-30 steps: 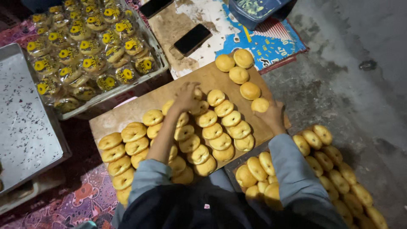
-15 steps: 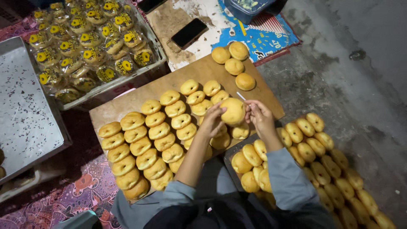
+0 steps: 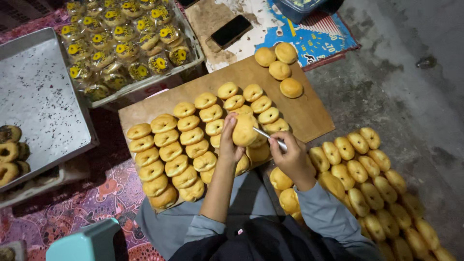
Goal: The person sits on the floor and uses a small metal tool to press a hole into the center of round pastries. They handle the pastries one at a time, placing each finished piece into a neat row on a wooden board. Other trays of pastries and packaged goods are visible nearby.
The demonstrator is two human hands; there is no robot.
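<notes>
Left hand [image 3: 227, 145]: gripping one doughnut [image 3: 245, 129], lifted.
Right hand [image 3: 290, 157]: pinching metal tool [image 3: 269, 137], piercing doughnut.
Progress: wooden board [image 3: 309, 113] rows at 9 o'clock waiting.

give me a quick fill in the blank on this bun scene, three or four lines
The left hand holds one ____ above the wooden board.
The right hand holds a thin ____ tool against it.
A black phone lies on the ____ beyond the board.
Four buns sit apart at the board's far ____ corner.

Missing words: bun; metal; cardboard; right
</notes>
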